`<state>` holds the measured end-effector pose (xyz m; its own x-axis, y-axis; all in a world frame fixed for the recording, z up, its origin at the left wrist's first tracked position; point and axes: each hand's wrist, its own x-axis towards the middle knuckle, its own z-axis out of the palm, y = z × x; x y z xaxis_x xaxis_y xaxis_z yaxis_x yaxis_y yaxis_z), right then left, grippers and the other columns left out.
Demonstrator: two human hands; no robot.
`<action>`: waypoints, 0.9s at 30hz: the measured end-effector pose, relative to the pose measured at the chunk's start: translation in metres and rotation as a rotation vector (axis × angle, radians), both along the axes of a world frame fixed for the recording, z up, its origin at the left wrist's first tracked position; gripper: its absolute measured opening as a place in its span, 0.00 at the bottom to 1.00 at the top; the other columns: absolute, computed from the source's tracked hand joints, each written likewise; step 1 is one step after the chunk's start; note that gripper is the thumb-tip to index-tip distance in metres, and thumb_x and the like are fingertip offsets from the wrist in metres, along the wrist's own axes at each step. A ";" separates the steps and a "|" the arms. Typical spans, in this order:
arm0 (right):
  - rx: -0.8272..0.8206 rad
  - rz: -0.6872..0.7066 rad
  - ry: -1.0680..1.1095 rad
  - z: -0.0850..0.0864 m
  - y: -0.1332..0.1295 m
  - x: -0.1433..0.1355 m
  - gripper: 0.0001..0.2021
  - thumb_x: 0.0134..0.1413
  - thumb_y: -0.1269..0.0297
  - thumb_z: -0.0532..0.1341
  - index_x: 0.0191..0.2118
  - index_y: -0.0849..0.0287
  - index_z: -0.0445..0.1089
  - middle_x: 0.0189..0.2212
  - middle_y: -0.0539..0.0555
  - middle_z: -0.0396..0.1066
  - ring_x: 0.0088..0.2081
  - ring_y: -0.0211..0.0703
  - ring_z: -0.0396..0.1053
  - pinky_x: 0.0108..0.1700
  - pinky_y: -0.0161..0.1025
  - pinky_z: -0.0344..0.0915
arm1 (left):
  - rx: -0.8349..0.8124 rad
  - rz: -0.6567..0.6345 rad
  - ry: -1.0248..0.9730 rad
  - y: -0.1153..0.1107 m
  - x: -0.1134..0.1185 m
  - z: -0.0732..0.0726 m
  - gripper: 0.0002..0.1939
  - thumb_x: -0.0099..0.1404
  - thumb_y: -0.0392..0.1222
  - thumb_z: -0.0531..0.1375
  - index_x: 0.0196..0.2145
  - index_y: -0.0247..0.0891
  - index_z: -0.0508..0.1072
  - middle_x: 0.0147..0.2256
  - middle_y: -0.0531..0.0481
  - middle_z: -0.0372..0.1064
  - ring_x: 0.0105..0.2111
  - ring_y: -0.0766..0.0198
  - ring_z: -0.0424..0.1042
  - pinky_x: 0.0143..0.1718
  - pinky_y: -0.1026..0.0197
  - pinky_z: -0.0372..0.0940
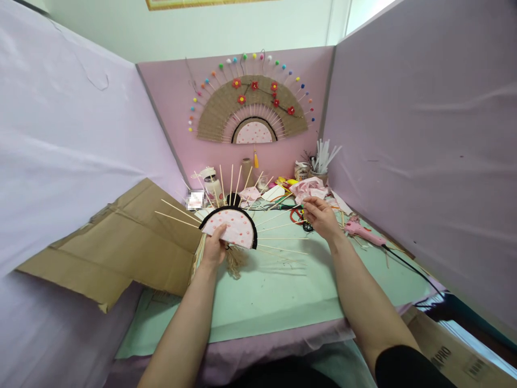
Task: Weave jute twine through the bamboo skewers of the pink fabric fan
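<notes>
My left hand (215, 248) grips the lower edge of a half-round fan base (230, 226), its thumb lying on the pink dotted face. Black trim runs along the curved rim, and thin wooden sticks (283, 249) fan out from it. Behind the base hangs a bundle of tan fibre strands (235, 262). My right hand (320, 216) is raised to the right of the fan, thumb and fingers pinched together at the outer tip of one of the sticks. Whether anything else is in that pinch is too small to see.
A finished fan (210, 116) with red flowers hangs on the pink back panel. Brown cardboard (121, 242) leans at left. A pink glue gun (365, 231) with its cord lies at right. Along the back stand a bottle (212, 186), a thread cone (246, 171) and white strips (322, 157).
</notes>
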<state>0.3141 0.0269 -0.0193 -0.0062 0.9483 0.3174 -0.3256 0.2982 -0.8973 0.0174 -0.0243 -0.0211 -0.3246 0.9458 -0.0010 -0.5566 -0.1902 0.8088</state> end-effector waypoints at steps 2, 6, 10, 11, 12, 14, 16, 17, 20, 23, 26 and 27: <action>-0.044 0.066 -0.037 -0.001 0.000 0.000 0.16 0.41 0.57 0.67 0.37 0.54 0.66 0.23 0.46 0.56 0.21 0.32 0.53 0.21 0.32 0.49 | 0.007 0.007 -0.013 0.000 0.000 0.000 0.13 0.47 0.36 0.67 0.33 0.34 0.73 0.29 0.52 0.74 0.29 0.66 0.73 0.35 0.64 0.67; -0.134 0.256 -0.142 -0.005 -0.001 -0.001 0.17 0.41 0.58 0.67 0.37 0.58 0.66 0.20 0.43 0.56 0.18 0.28 0.46 0.19 0.31 0.43 | 0.037 0.021 -0.034 0.001 -0.001 -0.001 0.13 0.48 0.36 0.67 0.34 0.35 0.73 0.31 0.51 0.74 0.31 0.66 0.73 0.37 0.64 0.67; -0.183 0.435 -0.350 -0.010 -0.004 -0.010 0.18 0.40 0.57 0.67 0.37 0.61 0.69 0.18 0.44 0.56 0.18 0.28 0.47 0.20 0.30 0.43 | 0.061 0.024 -0.052 0.002 -0.001 -0.002 0.15 0.48 0.37 0.67 0.36 0.36 0.72 0.31 0.52 0.74 0.30 0.68 0.73 0.36 0.65 0.67; -0.181 0.479 -0.418 -0.011 -0.007 -0.015 0.18 0.41 0.55 0.67 0.36 0.62 0.70 0.18 0.44 0.57 0.19 0.29 0.49 0.20 0.30 0.44 | 0.060 0.022 -0.055 0.003 0.000 -0.003 0.15 0.48 0.37 0.67 0.36 0.36 0.72 0.31 0.53 0.74 0.29 0.68 0.73 0.34 0.66 0.67; -0.172 0.514 -0.491 -0.012 -0.009 -0.021 0.17 0.41 0.54 0.67 0.35 0.62 0.71 0.19 0.46 0.60 0.20 0.30 0.51 0.21 0.31 0.46 | 0.058 0.019 -0.056 0.003 0.000 -0.003 0.15 0.48 0.37 0.67 0.35 0.36 0.72 0.30 0.53 0.74 0.28 0.68 0.72 0.33 0.66 0.66; -0.124 0.557 -0.632 -0.013 -0.017 -0.035 0.16 0.42 0.53 0.65 0.32 0.62 0.73 0.22 0.49 0.65 0.23 0.32 0.57 0.24 0.31 0.51 | 0.059 0.008 -0.060 0.004 0.003 -0.002 0.14 0.48 0.38 0.67 0.35 0.35 0.72 0.29 0.53 0.74 0.26 0.69 0.72 0.28 0.67 0.65; -0.049 0.570 -0.718 -0.013 -0.025 -0.051 0.16 0.45 0.53 0.63 0.32 0.62 0.75 0.26 0.51 0.68 0.26 0.35 0.61 0.27 0.32 0.55 | 0.068 0.003 -0.069 0.006 0.006 0.000 0.14 0.48 0.39 0.67 0.35 0.36 0.72 0.27 0.54 0.73 0.23 0.70 0.70 0.23 0.68 0.62; -0.020 0.582 -0.742 -0.013 -0.028 -0.058 0.15 0.46 0.53 0.63 0.33 0.61 0.75 0.27 0.51 0.69 0.28 0.37 0.63 0.28 0.32 0.57 | 0.076 0.006 -0.077 0.006 0.008 0.002 0.14 0.48 0.39 0.67 0.35 0.36 0.72 0.26 0.55 0.72 0.22 0.71 0.69 0.21 0.69 0.61; 0.039 0.619 -0.801 -0.012 -0.033 -0.070 0.11 0.47 0.56 0.62 0.32 0.58 0.76 0.29 0.51 0.71 0.32 0.39 0.66 0.33 0.34 0.61 | 0.095 0.011 -0.102 0.009 0.013 0.011 0.14 0.48 0.39 0.67 0.35 0.36 0.72 0.27 0.55 0.72 0.21 0.72 0.68 0.20 0.69 0.59; 0.058 0.594 -0.795 -0.011 -0.032 -0.066 0.12 0.48 0.56 0.62 0.36 0.56 0.75 0.35 0.52 0.73 0.39 0.44 0.68 0.42 0.39 0.63 | 0.112 -0.020 -0.116 0.012 0.018 0.021 0.14 0.49 0.38 0.66 0.35 0.36 0.72 0.29 0.54 0.73 0.24 0.70 0.70 0.22 0.68 0.61; 0.123 0.499 -0.606 -0.010 -0.029 -0.058 0.27 0.42 0.57 0.67 0.52 0.52 0.68 0.52 0.53 0.66 0.55 0.50 0.60 0.54 0.45 0.57 | 0.132 -0.044 -0.123 0.015 0.024 0.028 0.13 0.50 0.38 0.66 0.35 0.36 0.72 0.30 0.54 0.73 0.25 0.70 0.70 0.24 0.68 0.62; 0.143 0.487 -0.503 -0.011 -0.028 -0.058 0.33 0.39 0.57 0.69 0.55 0.51 0.64 0.55 0.53 0.63 0.58 0.51 0.56 0.57 0.46 0.54 | 0.137 -0.048 -0.126 0.016 0.026 0.029 0.13 0.50 0.38 0.66 0.35 0.36 0.72 0.30 0.54 0.73 0.25 0.71 0.70 0.25 0.68 0.62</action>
<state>0.2564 -0.0009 -0.0303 -0.5964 0.7501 0.2858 -0.0084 0.3502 -0.9366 0.0435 -0.0081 0.0076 -0.2845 0.9544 0.0907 -0.6632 -0.2642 0.7003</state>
